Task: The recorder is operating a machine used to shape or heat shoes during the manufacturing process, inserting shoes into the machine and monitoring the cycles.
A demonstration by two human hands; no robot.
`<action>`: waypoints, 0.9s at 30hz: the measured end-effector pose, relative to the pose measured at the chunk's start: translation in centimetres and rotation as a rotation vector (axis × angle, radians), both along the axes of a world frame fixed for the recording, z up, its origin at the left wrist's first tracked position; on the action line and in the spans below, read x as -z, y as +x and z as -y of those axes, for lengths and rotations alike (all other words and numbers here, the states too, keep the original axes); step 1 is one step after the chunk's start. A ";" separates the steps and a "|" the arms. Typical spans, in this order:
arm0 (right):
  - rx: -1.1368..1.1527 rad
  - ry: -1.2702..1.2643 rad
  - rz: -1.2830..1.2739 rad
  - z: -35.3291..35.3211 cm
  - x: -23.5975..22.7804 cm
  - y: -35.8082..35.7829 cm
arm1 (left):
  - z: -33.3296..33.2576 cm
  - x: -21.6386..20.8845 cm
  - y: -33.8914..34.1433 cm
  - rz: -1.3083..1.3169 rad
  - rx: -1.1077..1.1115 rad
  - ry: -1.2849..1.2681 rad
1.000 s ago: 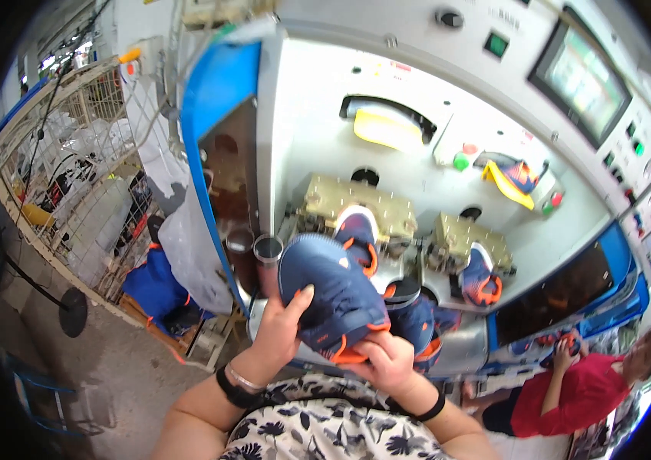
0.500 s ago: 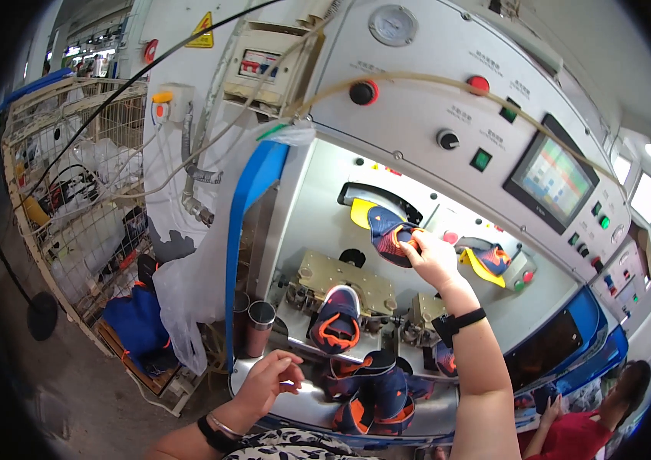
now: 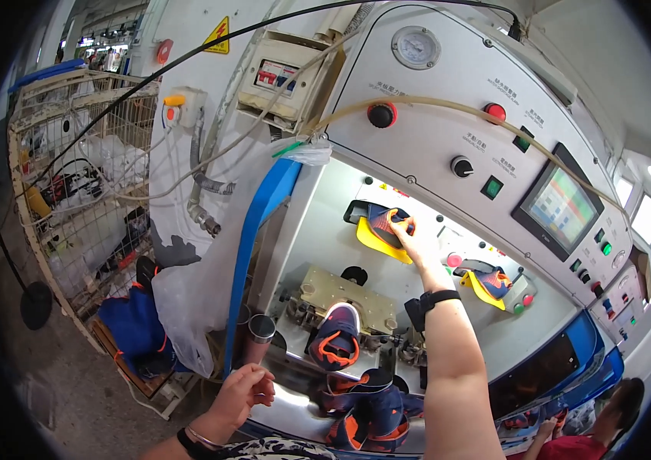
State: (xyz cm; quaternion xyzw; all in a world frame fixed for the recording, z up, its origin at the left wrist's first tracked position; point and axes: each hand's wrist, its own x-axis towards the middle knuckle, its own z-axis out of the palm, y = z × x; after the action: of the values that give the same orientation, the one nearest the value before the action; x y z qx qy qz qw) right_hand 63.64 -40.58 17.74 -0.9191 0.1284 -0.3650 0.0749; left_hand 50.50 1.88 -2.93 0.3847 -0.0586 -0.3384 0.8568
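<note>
High inside the lit machine, my right hand (image 3: pixel 410 236) grips the orange-lined opening of a dark blue shoe upper (image 3: pixel 384 219). That upper sits against a curved black mould (image 3: pixel 354 211), and a yellow flap (image 3: pixel 377 243) hangs below it. Lower left, my left hand (image 3: pixel 242 392) is held with its fingers curled in and nothing visible in them, close to a dark tumbler (image 3: pixel 259 331). A navy and orange shoe upper (image 3: pixel 336 337) stands toe up before a metal clamp block (image 3: pixel 348 297). More uppers (image 3: pixel 383 410) are heaped on the ledge in front of me.
A second upper with a yellow flap (image 3: pixel 488 285) is mounted farther right. Above run the control panel (image 3: pixel 433 100) with knobs and a screen (image 3: pixel 558 201). A blue machine edge (image 3: pixel 252 230) and a wire cage (image 3: pixel 84 176) stand left. A person in red (image 3: pixel 571 445) sits lower right.
My right hand has moved up and left, bringing the upper against the black mould. Its yellow flap now hangs below instead of pointing left. My left hand has dropped slightly, its fingers more curled.
</note>
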 end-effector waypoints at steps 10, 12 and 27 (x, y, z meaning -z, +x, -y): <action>0.053 -0.038 0.359 -1.1 9.6 -9.0 | 1.2 0.8 1.5 -0.026 0.028 -0.019; 0.188 0.057 0.101 -1.3 10.7 -10.3 | 1.9 0.8 1.6 -0.030 0.066 0.008; -0.133 0.519 -0.139 -2.4 8.9 -16.1 | 5.1 0.5 -0.3 0.055 0.309 0.118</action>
State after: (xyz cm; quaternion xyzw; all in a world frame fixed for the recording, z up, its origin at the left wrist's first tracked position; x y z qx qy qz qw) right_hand 47.54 -38.14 8.88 -0.8985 0.1620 -0.2501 0.3224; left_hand 50.20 -3.19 -3.42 0.4297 -0.1204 -0.4584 0.7686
